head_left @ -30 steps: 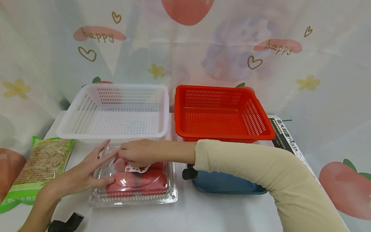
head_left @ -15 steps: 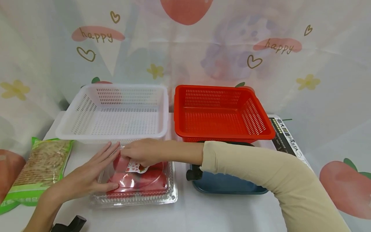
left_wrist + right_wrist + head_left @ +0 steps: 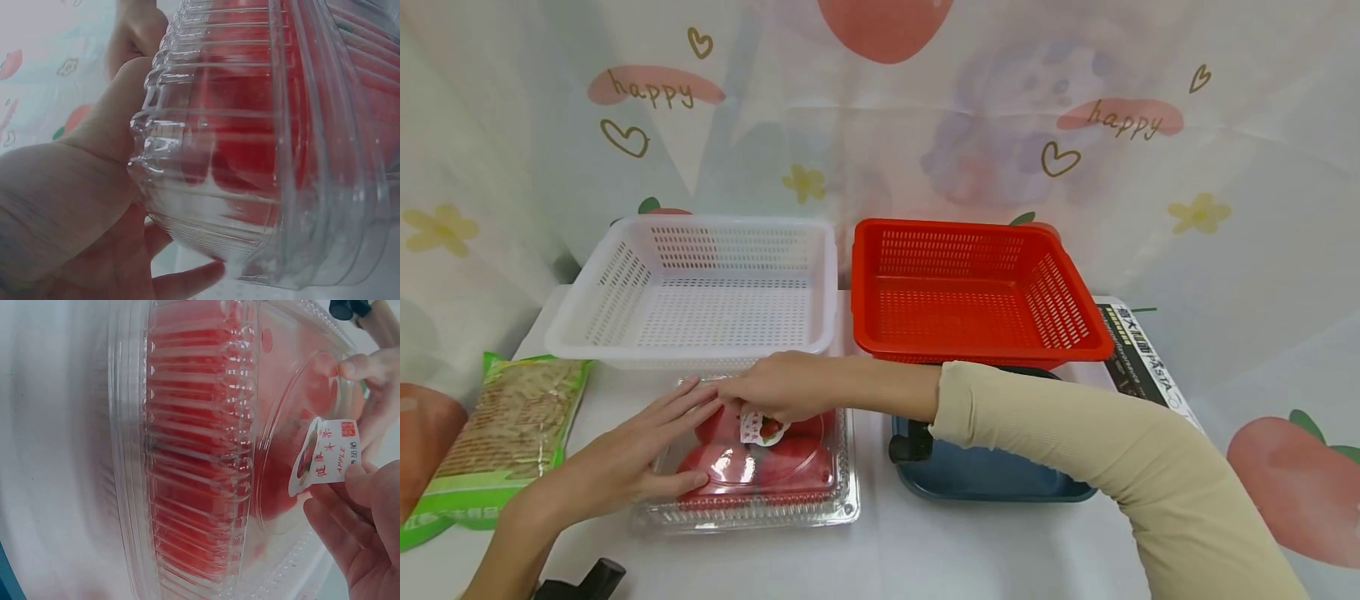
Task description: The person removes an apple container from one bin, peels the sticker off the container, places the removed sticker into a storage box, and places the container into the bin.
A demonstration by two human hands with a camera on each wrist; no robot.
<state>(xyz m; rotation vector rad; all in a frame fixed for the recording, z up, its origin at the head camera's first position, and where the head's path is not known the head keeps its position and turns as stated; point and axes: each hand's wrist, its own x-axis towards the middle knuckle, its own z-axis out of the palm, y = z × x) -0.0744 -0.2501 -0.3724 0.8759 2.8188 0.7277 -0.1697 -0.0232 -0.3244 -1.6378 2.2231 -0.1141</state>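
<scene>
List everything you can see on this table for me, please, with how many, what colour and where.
Clear box: one, see-through with red fruit inside, front middle.
Sticker: one, white and red, partly peeled off the box lid.
White basket: one, back left.
Red basket: one, back right.
Green bag: one, left edge.
Blue tray: one, under the right arm.
Black pasta box: one, right edge.
Left hand: rests flat on the box lid.
Right hand: pinches the sticker.
</scene>
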